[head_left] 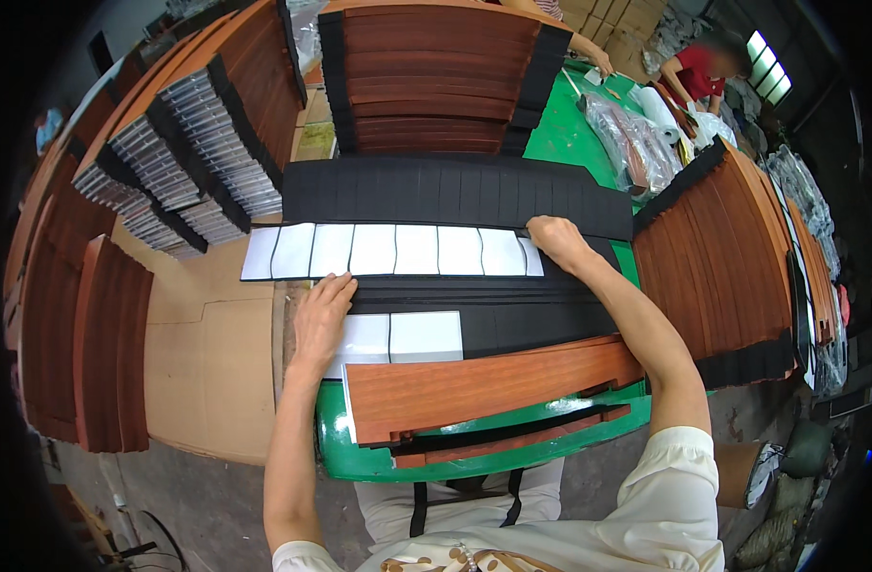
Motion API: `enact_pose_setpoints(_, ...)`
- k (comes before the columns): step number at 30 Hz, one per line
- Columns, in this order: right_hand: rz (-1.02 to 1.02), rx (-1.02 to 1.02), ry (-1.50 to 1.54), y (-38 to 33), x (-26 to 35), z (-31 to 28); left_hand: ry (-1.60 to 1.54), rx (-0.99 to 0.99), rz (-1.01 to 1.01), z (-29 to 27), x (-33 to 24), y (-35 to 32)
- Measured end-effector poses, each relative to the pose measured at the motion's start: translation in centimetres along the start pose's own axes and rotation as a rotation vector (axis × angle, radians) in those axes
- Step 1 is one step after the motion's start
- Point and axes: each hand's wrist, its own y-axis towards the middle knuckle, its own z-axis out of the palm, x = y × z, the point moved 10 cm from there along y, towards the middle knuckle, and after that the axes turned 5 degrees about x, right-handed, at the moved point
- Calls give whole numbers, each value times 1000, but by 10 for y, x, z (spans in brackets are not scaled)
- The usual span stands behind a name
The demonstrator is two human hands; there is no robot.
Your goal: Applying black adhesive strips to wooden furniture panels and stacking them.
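- The left hand (320, 319) is laid flat, fingers spread and gripping nothing, on the near edge of a long row of white rectangular backing sheets (393, 251) stuck across black foam strips (455, 195).
- The right hand (556, 240) is curled at the far right end of the same row; its fingertips seem to pinch or press the last sheet, though a firm grip cannot be told.
- The step in hand is judged to be the lining-up or pressing-down of the white row on the foam; the next move likely calls for even pressure along the row, with both ends kept square.
- Two more white sheets (398, 338) are seen nearer the body, partly under the left wrist, above a reddish-brown wood-grain board (484, 381) lying across the green table (360, 458).
- Open room is narrow: stacked wood-grain panels (712, 267) are crowded at the right, silver-and-black bundled stacks (183, 153) at the left, and a further pile (436, 76) beyond.
- Bare cardboard (207, 362) at the left offers the only free sliding space.
- Another person in a red top (698, 71) is at work far off on the right.
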Motion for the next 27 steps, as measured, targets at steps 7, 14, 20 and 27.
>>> enact_pose_setpoints(7, 507, -146, 947, -37, -44, -45, -425, -121, -184, -50, 22, -16)
enact_pose_setpoints(14, 183, -46, 572, -39, 14, -72, -663, -382, -296, -136, -40, -62)
enact_pose_setpoints(20, -264, 436, 345, -48, 103, -25, -552, -283, -146, -144, -81, -104)
enact_pose_setpoints(27, -321, 600, 78, -54, 123, 4, -566, -334, -354, -146, -54, -157)
